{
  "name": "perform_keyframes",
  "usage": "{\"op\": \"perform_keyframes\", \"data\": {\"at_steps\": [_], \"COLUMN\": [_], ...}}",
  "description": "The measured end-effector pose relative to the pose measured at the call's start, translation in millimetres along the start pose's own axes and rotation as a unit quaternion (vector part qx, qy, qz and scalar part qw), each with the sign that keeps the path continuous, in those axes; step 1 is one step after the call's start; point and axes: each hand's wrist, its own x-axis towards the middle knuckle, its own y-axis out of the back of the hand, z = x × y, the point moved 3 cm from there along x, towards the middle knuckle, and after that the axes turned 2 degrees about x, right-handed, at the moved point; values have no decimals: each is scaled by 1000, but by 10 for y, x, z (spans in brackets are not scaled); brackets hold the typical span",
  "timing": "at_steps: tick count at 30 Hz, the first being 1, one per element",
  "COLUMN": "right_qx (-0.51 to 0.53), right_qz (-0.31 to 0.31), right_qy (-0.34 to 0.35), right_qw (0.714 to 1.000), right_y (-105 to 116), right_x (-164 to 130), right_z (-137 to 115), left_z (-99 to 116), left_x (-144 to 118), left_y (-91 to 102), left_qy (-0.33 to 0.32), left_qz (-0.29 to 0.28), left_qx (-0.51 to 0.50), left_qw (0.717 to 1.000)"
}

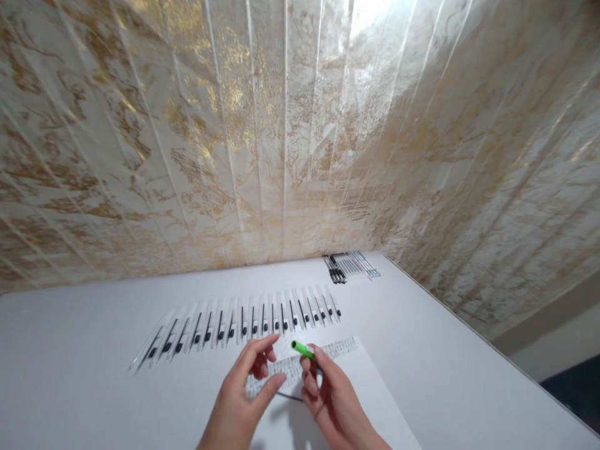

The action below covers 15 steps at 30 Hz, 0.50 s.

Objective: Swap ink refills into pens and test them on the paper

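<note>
**Green marker in the right hand, left hand curved and released**

Creased, glossy sheeting (281, 131) with gold and silver patterning covers the wall; glare washes out part of its top. Below lies a smooth white counter (70, 369), cut off along the bottom. On it is a white sheet of paper (375, 390) with dense, dark marks across its far part, too small to read; the hands hide some of them and the near edge is out of view.

Beyond the paper, narrow clear sleeves (254, 329) stand out in a slanting row, each with a slim black rod and a small black piece; their transparent edges fade into the white.

The left hand (248, 381) comes from below, thumb and forefinger bowed apart, other fingers curled, nothing visible in its grasp. The right hand (330, 387) tilts inward, pinching the green marker (302, 349) between thumb and fingers, above the paper. Both wrists run out at the bottom.

In the far corner, pens (338, 275) lie beside other slender items, blurred. The marker's bright barrel ends in a dark round spot facing left; fingers cover its other part. A thin dark strip (289, 396) runs between the hands, partly hidden.
</note>
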Motion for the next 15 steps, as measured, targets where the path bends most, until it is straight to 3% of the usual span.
{"op": "perform_keyframes", "data": {"at_steps": [4, 9, 12, 15], "right_qx": [58, 81, 74, 39], "right_qz": [12, 6, -9, -21], "right_qy": [0, -5, -25, -15], "right_qw": [998, 997, 997, 999], "right_y": [-16, 12, -1, -22], "right_x": [22, 52, 34, -4], "right_z": [-180, -250, -228, -220], "left_z": [-49, -149, -189, -187], "left_x": [-44, -58, -37, 17], "left_y": [-176, -298, -235, -100], "left_qy": [-47, -92, -57, 35], "left_qz": [-139, -174, -166, -123], "left_qx": [164, 299, 267, 122], "left_qw": [975, 934, 948, 984]}}
